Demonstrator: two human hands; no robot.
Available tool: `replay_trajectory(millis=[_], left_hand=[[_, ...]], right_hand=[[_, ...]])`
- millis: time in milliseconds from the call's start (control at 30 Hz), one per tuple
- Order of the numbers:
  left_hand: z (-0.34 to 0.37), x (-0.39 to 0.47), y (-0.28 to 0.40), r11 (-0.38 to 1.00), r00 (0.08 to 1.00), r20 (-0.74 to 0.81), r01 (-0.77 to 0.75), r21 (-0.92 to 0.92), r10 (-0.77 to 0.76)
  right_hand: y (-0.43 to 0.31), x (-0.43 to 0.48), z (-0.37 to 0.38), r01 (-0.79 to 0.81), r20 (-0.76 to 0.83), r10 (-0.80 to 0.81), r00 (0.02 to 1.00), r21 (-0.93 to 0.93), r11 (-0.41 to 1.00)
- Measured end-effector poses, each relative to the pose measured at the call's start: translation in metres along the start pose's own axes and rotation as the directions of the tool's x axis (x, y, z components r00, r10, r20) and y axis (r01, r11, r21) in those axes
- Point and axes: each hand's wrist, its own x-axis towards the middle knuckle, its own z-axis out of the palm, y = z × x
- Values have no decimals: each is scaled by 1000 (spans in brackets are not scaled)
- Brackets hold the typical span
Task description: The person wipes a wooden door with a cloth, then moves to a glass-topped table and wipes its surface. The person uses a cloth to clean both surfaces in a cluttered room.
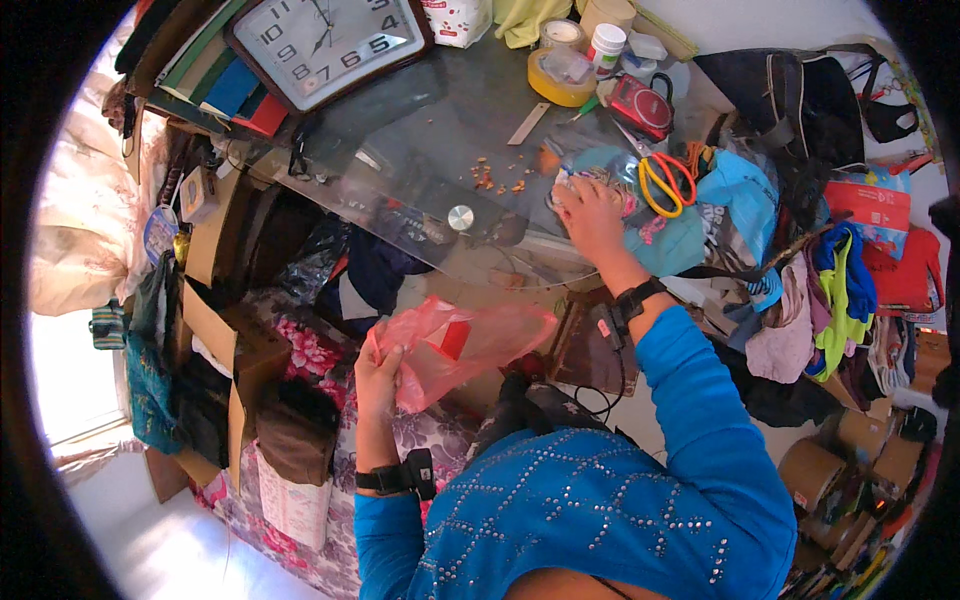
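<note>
My left hand [379, 371] pinches the rim of a translucent pink plastic bag [472, 352], which hangs before my lap above the floor. A small red piece [455, 340] shows in or through the bag. On the glass table [375, 142] my right hand [589, 214] reaches into a heap of small colourful items, its fingers bent over a small patterned thing [564, 177]. Whether they grip it is hidden. Beside that hand lie scissors [664, 187] with yellow and orange handles, a pink beaded piece [651, 227] and a teal cloth or bag [671, 251].
Brown crumbs [495, 176] lie left of my right hand. Farther back are a steel ruler [529, 124], a yellow tape roll [551, 86], a red device [641, 109] and a wall clock [330, 45]. An open cardboard box [210, 322] stands at left, clothes [832, 292] at right.
</note>
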Motion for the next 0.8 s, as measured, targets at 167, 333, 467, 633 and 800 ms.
replay_trajectory(millis=[167,333,467,633,800], left_hand=[[0,0,4,999,997,77,32,-27,-30],[8,5,9,993,997,75,35,-115,-27],[9,21,9,985,990,120,88,-151,-70],[8,54,8,940,953,205,267,-214,-224],[10,93,1,860,916,289,370,-351,-277]], right_hand=[[25,25,3,-162,26,161,987,46,986],[27,46,12,-235,21,235,972,183,955],[1,34,25,-232,5,233,972,-86,969],[-13,40,32,-280,118,281,953,-23,960],[-52,32,31,-144,164,132,978,64,988]])
